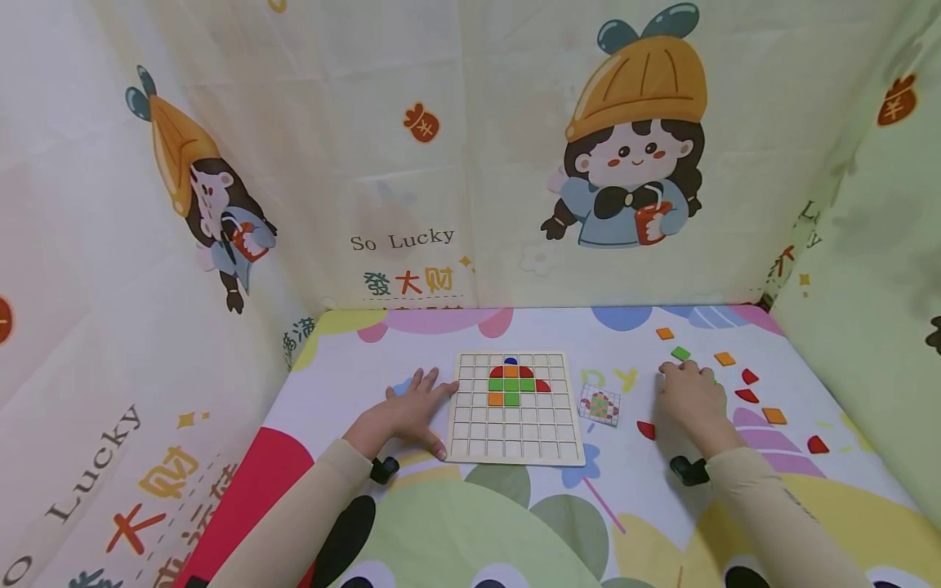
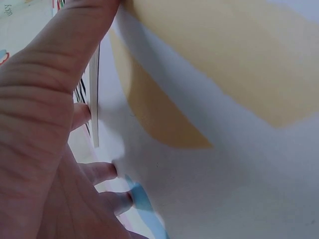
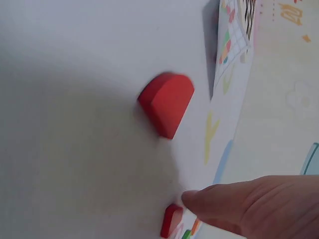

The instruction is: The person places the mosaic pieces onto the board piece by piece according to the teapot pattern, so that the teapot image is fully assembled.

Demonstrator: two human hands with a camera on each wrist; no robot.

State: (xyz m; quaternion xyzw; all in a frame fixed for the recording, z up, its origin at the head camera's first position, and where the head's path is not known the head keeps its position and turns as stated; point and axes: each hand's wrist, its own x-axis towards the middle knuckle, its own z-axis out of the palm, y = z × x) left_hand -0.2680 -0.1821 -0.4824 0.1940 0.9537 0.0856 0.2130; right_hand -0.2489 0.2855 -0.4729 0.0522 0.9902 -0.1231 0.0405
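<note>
My left hand [image 1: 412, 412] rests spread at the left edge of a wooden grid board [image 1: 515, 441], thumb at its lower corner. Colored pieces sit on the board: a blue one [image 1: 510, 360], several red, green [image 1: 511, 399] and orange [image 1: 496, 399]. My right hand [image 1: 694, 400] reaches down among loose pieces, fingers bent toward the table. In the right wrist view its thumb [image 3: 214, 201] is just above a small red piece [image 3: 172, 220], with nothing visible against the tip. A red quarter-round piece [image 3: 169, 102] lies nearer the wrist camera. The other right fingertips are hidden.
A small pattern card [image 1: 599, 405] lies right of the board. Around the right hand are orange squares [image 1: 724, 358], a green piece [image 1: 680, 354] and red pieces [image 1: 818, 445]. A printed cloth wall [image 1: 500, 163] rises behind the table.
</note>
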